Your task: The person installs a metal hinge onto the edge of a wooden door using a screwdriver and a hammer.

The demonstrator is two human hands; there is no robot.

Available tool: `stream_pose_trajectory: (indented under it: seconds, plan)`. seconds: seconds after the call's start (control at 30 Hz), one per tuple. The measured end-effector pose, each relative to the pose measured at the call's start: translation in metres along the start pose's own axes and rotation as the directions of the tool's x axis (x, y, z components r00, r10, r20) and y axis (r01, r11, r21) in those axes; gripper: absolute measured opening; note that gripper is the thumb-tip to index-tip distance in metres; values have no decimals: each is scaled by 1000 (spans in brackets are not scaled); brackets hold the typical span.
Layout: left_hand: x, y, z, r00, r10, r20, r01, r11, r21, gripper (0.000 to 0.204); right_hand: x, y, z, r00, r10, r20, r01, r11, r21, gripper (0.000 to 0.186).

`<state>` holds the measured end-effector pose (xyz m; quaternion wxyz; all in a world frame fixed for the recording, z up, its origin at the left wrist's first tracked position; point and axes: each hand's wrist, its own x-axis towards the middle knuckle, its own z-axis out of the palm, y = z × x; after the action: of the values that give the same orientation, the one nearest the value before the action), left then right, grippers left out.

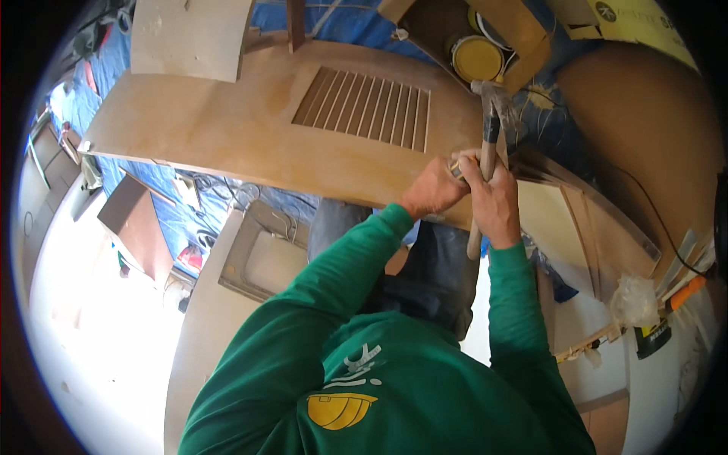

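Observation:
My right hand [498, 206] is closed around the wooden handle of a claw hammer [490, 139]. The hammer stands upright in the picture, its metal head above the hand and the handle's end below it. My left hand [437, 187] is closed and presses up against the right hand. Between the two hands shows a small yellowish and dark piece, too small to name. Both hands are over the right end of a brown wooden door panel [205, 125] with a louvred vent [364, 108] in it.
A cardboard box [436, 34] with round tins [477, 59] stands beyond the panel on a blue tarp [345, 29]. A loose board [189, 38] lies on the panel's far left. At right are a cable, wooden boards [584, 235] and an orange-handled tool [686, 292].

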<state>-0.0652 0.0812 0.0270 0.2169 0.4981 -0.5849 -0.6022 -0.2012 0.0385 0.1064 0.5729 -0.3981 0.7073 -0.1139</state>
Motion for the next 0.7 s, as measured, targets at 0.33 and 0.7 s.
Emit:
stream_pose_trajectory:
  seconds: [0.33, 0.7]
  plan:
    - [-100, -63, -91, 877, -474, -81, 480, 873, 81, 54, 1, 22, 21, 985, 82, 154, -157, 803, 575, 33]
    - [-126, -123, -151, 771, -308, -557, 626, 531, 572, 39, -8, 41, 55, 991, -56, 121, -67, 575, 815, 28]
